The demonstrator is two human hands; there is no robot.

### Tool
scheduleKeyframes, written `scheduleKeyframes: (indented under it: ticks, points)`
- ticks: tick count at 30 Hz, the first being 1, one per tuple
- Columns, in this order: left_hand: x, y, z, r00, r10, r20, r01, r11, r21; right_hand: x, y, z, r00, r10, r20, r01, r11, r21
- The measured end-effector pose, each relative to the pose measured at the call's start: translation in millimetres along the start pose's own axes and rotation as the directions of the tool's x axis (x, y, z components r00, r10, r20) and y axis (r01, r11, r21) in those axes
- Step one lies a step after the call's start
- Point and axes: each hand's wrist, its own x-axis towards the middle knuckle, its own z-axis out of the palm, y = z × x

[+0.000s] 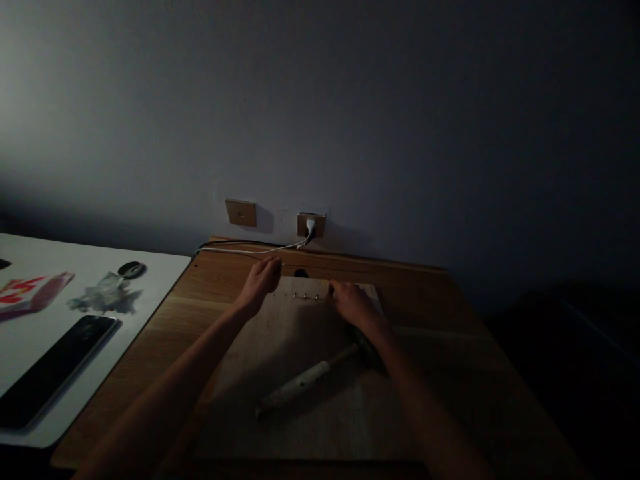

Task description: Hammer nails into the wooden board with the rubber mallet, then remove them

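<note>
Left hand (267, 275) and right hand (349, 300) pinched narrow, can't tell on what, either side of metal pins (305, 296) on board (310, 427); hammer (300, 385) lies there too, likely to free both hands.

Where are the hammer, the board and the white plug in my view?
Hammer (301, 385): head camera view, on the pale grip of its handle.
Board (300, 340): head camera view, on its bare top surface.
White plug (311, 225): head camera view, on its body.
</note>
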Motion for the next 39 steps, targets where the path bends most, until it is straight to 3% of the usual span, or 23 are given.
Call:
scheduleKeyframes:
  ticks: [2,4,6,8,10,12,14,16,18,20,22,26,29,33,35,37,39]
  points:
    - [-7.2,-5.2,-0.2,0.994,-0.100,0.047,0.107,0.978,-0.180,1.5,-1.8,-6.4,0.999,-0.002,-0.043,0.003,0.999,0.035]
    - [-14.8,-15.2,-0.2,0.983,-0.164,0.087,0.178,0.966,-0.187,2.7,-2.6,-14.6,0.998,0.002,-0.065,0.003,0.997,0.079]
    - [-20.1,-26.2,1.5,0.979,-0.180,0.099,0.187,0.980,-0.066,3.9,-3.7,-20.9,0.999,-0.002,-0.053,0.008,0.994,0.106]
    - [-21.9,-34.2,5.0,0.985,-0.116,0.124,0.088,0.973,0.211,5.1,-5.9,-21.8,1.000,-0.015,-0.023,0.017,0.996,0.092]
    - [-21.0,-37.2,9.1,0.978,-0.021,0.206,-0.095,0.838,0.537,5.1,-9.6,-15.3,1.000,-0.027,0.010,0.027,0.999,0.033]
    - [-18.1,-35.3,12.1,0.943,0.023,0.331,-0.282,0.583,0.762,3.5,-14.2,-3.0,0.998,-0.039,0.042,0.042,0.997,-0.058]
    - [-13.7,-30.4,13.4,0.901,0.004,0.433,-0.397,0.409,0.822,0.5,-19.6,10.3,0.996,-0.048,0.074,0.059,0.986,-0.153]
    - [-8.4,-25.3,14.1,0.860,-0.016,0.510,-0.480,0.317,0.818,-2.1,-25.7,19.2,0.993,-0.052,0.104,0.075,0.971,-0.226]
    - [-2.6,-22.1,15.3,0.843,-0.025,0.538,-0.503,0.320,0.803,-2.6,-31.9,20.1,0.991,-0.064,0.118,0.093,0.959,-0.266]
    - [2.8,-21.4,17.1,0.865,-0.024,0.501,-0.442,0.435,0.784,-0.8,-36.8,13.1,0.990,-0.088,0.107,0.115,0.953,-0.281]
    - [6.9,-22.3,18.7,0.901,-0.027,0.433,-0.345,0.563,0.751,2.1,-39.0,1.7,0.993,-0.114,0.042,0.120,0.980,-0.161]
    - [10.7,-23.5,18.2,0.961,0.000,0.277,-0.181,0.759,0.626,6.5,-36.0,-11.2,0.997,-0.065,-0.040,0.069,0.989,0.128]
    - [8.7,-21.1,15.0,0.985,-0.016,0.172,-0.058,0.908,0.415,6.7,-34.3,1.1,0.999,-0.042,0.017,0.042,0.999,0.025]
    - [-7.5,-17.1,8.2,0.987,-0.105,0.120,0.094,0.991,0.098,4.7,-38.3,31.5,0.995,-0.045,0.090,0.060,0.984,-0.168]
    - [-21.3,-17.3,5.3,0.955,-0.250,0.156,0.284,0.925,-0.254,4.6,-43.1,39.5,0.991,-0.046,0.126,0.078,0.964,-0.256]
    - [-35.7,-18.9,5.1,0.877,-0.418,0.236,0.474,0.674,-0.566,5.8,-50.9,37.9,0.986,-0.057,0.155,0.105,0.942,-0.318]
    - [-47.8,-20.8,8.9,0.804,-0.532,0.265,0.539,0.464,-0.703,7.0,-63.1,28.1,0.984,-0.075,0.159,0.128,0.926,-0.355]
